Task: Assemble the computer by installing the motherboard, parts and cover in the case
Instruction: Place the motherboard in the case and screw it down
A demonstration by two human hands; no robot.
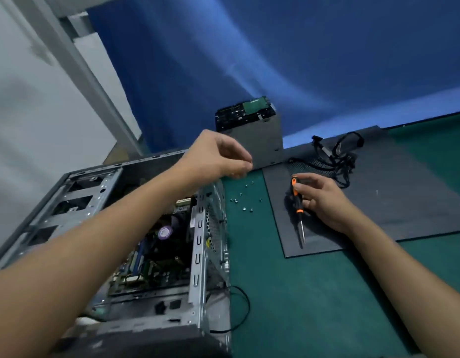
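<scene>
Head view: grey metal computer case [69, 192] lies open at left, green motherboard [156, 264] inside. Right hand [324, 202] grips an orange-and-black screwdriver [298, 204] on the grey mat [404, 202]. Farther off, left hand [218, 156] bunches its fingers above loose silver screws [244, 209]; whether it holds one, can't tell.

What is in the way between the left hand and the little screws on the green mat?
Nothing visible. The left hand hangs just above the screws, with bare green mat around them. The case stands beside them, and the right hand holds the screwdriver further off.
</scene>
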